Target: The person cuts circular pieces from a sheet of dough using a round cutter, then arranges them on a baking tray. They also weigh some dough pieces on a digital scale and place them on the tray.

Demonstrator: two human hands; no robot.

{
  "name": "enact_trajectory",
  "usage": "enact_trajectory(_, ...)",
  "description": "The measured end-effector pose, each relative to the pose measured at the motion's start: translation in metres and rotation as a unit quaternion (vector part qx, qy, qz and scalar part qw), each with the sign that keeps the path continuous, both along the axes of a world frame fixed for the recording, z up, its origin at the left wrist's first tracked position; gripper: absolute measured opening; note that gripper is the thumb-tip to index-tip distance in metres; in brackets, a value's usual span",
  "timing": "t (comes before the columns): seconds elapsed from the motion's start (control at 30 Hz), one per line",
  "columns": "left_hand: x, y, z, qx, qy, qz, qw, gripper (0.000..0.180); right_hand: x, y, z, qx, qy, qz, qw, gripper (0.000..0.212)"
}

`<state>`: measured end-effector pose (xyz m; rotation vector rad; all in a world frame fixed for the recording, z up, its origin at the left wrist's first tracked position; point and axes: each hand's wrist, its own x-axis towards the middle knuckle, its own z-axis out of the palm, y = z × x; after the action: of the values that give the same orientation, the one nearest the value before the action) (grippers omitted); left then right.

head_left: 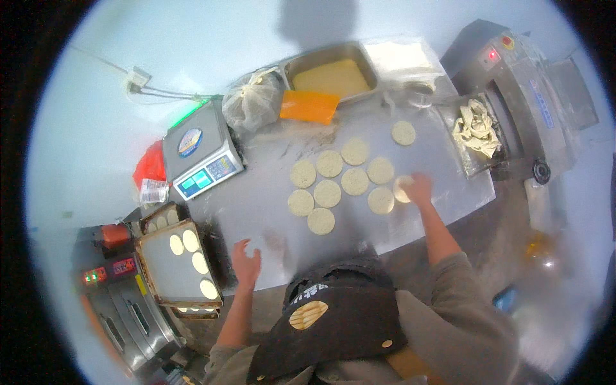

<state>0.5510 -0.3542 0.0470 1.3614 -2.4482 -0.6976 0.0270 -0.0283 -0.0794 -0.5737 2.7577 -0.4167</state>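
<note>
My right hand (420, 188) is at the right end of a group of flat round dough discs. Its fingers are closed on the edge of a paler dough disc (402, 189). Just left of that one lies a speckled disc (380, 201), and several more, such as this middle one (327, 193), lie close together on the metal table (269, 183). One disc (403, 133) sits apart, farther back. My left hand (246, 263) hovers by the table's near left edge, fingers apart and holding nothing.
At the left, a baking tray (165, 273) bears pale discs. Behind it stands a digital scale (204, 151). Along the back are a tied plastic bag (253, 99), an orange scraper (309, 106) and a metal pan (374, 67). Dough strips (477, 128) lie before a machine (523, 96) at right.
</note>
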Motion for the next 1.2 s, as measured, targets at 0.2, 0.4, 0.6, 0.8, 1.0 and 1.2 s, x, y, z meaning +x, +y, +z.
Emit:
enact_trajectory(0.2,-0.164,0.039,-0.015,0.126,0.069,-0.120,0.982,0.040,-0.013,0.009,0.009,-0.076,-0.076,-0.007,0.994,0.059)
enact_trajectory(0.4,-0.283,0.081,-0.029,0.390,0.106,-0.152,0.902,0.056,0.000,0.000,0.099,-0.195,-0.178,0.019,0.964,0.052)
enact_trajectory(0.6,-0.342,0.113,-0.030,0.766,0.302,-0.083,0.561,0.063,0.000,-0.038,0.168,-0.360,-0.394,0.010,0.846,0.049)
enact_trajectory(0.8,-0.336,0.092,-0.029,0.735,0.275,0.044,0.619,0.053,-0.107,-0.092,0.062,-0.212,-0.056,-0.066,0.973,0.056)
enact_trajectory(1.0,-0.269,0.031,-0.032,0.664,0.303,0.081,0.679,0.051,-0.162,-0.114,-0.019,-0.034,0.032,-0.016,0.999,0.066)
enact_trajectory(1.2,-0.193,-0.046,-0.018,0.564,0.354,0.200,0.719,0.047,-0.178,-0.100,-0.010,-0.152,-0.064,-0.015,0.986,0.042)
